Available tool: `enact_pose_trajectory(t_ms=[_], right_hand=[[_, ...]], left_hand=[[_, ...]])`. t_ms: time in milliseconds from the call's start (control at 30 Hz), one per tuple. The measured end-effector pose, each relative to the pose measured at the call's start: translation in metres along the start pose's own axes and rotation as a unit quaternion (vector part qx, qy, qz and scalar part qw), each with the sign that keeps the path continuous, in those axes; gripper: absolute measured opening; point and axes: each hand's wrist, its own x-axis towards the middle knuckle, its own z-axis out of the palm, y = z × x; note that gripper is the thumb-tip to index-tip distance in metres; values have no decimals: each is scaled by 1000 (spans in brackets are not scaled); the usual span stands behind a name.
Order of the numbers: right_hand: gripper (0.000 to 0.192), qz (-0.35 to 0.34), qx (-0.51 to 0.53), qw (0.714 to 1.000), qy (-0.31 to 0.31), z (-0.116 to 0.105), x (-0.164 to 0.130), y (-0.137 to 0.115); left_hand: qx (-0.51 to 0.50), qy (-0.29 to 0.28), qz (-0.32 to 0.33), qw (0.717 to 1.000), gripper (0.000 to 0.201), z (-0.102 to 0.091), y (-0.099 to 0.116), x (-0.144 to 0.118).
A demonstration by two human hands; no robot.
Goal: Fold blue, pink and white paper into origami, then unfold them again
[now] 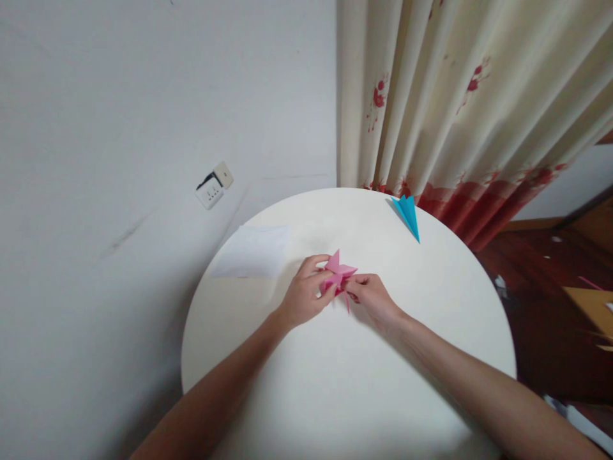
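A pink folded-paper figure [334, 263] with several pointed flaps is held between my two hands over the middle of the round table. My left hand [307, 291] grips it from the left, the thumb in front and the fingers across and behind it. At its right side, my right hand [368, 292] pinches an edge of the pink paper between thumb and curled fingers. One thin pink point hangs down between the hands. Parts of the figure are hidden by my fingers.
White paper [253, 252] lies flat at the left of the white round table [316, 396]. A blue folded paper plane [408, 216] rests near the far right edge. Behind are a curtain [431, 115] and a wall with a socket [209, 192].
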Motion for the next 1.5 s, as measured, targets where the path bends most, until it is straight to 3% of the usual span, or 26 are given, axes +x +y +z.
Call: enact_pose_trajectory(t_ms=[67,233,500,733,800,933,1000,1067,1200,1267,1367,1500], right_hand=[[19,-11,-22,1000,7,0,1,1],[18,-45,-57,997,-7,-3,5,6],[20,-72,-99,992,-26,-4,4,7],[19,0,-87,996,34,-4,6,4],[24,19,-79,996,34,-7,7,4],[27,38,-76,996,36,-13,13,9],[25,22,-77,995,64,-13,18,14],[28,-22,-80,992,90,-13,21,17],[36,-157,-114,975,105,-11,15,13],[33,-220,-150,958,109,-9,8,8],[26,-284,-228,926,104,-7,0,4],[43,-330,-337,879,74,-9,-1,7]], left_hand=[[-32,-23,-23,999,8,1,-1,0],[-106,-34,-77,991,32,-2,-4,4],[-206,-32,-194,959,9,0,-3,4],[-227,-21,-199,953,15,-1,-7,3],[-294,-1,-215,931,16,2,-10,3],[-447,108,-294,838,20,13,-13,3],[-470,135,-313,814,23,18,-14,2],[-443,148,-316,826,26,21,-15,1],[-241,173,-277,914,23,22,-14,-3],[-142,153,-242,948,18,21,-14,-6],[-50,90,-196,975,11,18,-12,-10],[-12,48,-112,992,15,15,-9,-10]])
